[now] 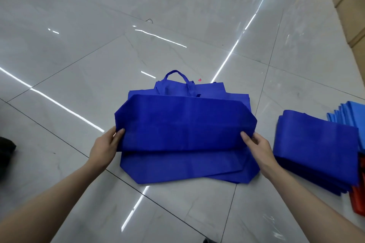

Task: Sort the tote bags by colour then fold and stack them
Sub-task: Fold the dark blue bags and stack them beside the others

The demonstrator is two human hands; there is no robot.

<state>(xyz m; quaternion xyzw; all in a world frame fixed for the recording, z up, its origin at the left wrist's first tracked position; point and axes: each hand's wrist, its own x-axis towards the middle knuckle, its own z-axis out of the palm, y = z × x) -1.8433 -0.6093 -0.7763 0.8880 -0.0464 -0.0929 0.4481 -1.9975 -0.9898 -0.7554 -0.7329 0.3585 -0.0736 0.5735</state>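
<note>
Head view is showing the fold in hand: left hand (107, 145) and right hand (256, 145) are pinching the royal-blue non-woven tote bag (185, 124) above the floor pile (187, 169); next, probably stacking it on the folded blue stack (316, 154).

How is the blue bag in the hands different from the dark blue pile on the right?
The held bag is one bag, pinched at its ends by the left hand and right hand; the pile is many bags, touched by no hand. The held bag is spread wide; the pile is folded narrower. Both are dark blue.
</note>
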